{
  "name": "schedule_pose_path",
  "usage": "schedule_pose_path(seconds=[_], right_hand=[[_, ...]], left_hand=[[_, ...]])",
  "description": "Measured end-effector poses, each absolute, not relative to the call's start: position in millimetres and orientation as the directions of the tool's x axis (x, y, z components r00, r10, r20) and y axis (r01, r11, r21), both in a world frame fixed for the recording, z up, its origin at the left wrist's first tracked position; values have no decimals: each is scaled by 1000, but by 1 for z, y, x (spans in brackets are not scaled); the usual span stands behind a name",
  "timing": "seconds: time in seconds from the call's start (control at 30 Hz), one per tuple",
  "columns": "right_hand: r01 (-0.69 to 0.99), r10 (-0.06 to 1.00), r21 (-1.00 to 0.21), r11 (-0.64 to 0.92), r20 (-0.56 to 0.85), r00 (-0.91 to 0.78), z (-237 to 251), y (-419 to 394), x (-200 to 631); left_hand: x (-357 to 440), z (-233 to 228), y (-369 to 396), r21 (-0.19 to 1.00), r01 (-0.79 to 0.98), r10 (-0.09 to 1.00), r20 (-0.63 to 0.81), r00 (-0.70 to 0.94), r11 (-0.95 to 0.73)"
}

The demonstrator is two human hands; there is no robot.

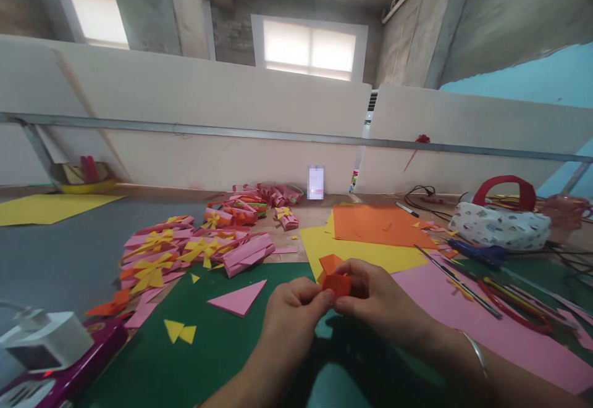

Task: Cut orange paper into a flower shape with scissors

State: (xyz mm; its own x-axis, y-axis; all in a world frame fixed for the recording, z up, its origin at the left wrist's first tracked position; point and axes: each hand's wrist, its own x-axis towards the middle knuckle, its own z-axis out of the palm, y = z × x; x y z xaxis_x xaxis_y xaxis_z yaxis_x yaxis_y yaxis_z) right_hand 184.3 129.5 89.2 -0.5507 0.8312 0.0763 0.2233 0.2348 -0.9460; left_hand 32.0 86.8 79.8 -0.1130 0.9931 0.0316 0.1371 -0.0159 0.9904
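Two bare hands meet low in the centre of the view, over a green sheet (208,346) on the surface. The left hand (290,309) and right hand (380,300) both pinch a small folded orange paper (336,283), fingertips pressed together on its edges. The paper sits between the hands, at about 2 o'clock from the left hand and 9 o'clock from the right. Judging by the grip, a neat fold here calls for lining up the edges first, then pressing the crease firmly along its length. A pink triangle (238,298) lies at 9 o'clock, well apart.
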Motion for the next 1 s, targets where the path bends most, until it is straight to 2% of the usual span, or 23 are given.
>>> schedule_pose_path(seconds=[0.07, 0.2, 0.4, 0.5, 0.7, 0.83, 1.0], right_hand=[[203, 819, -944, 258, 103, -564, 90, 129, 184], [275, 817, -897, 346, 145, -557, 94, 127, 184], [316, 793, -875, 368, 118, -598, 95, 126, 188], [332, 816, -875, 352, 113, -568, 92, 126, 188], [257, 820, -905, 340, 152, -552, 88, 128, 187], [286, 821, -910, 301, 95, -563, 92, 131, 191], [287, 807, -924, 253, 38, -590, 92, 136, 194]], left_hand=[[32, 79, 86, 990, 137, 993, 51, -103, -36], [30, 72, 89, 992, 118, 990, 66, -124, -51], [30, 63, 92, 990, -43, 990, -136, -40, 134], [29, 61, 93, 982, -70, 983, -179, -30, 177], [27, 65, 93, 971, -75, 974, -226, 0, 226], [27, 69, 94, 980, 7, 979, -199, 34, 199], [21, 71, 99, 976, -54, 977, -213, 3, 212]])
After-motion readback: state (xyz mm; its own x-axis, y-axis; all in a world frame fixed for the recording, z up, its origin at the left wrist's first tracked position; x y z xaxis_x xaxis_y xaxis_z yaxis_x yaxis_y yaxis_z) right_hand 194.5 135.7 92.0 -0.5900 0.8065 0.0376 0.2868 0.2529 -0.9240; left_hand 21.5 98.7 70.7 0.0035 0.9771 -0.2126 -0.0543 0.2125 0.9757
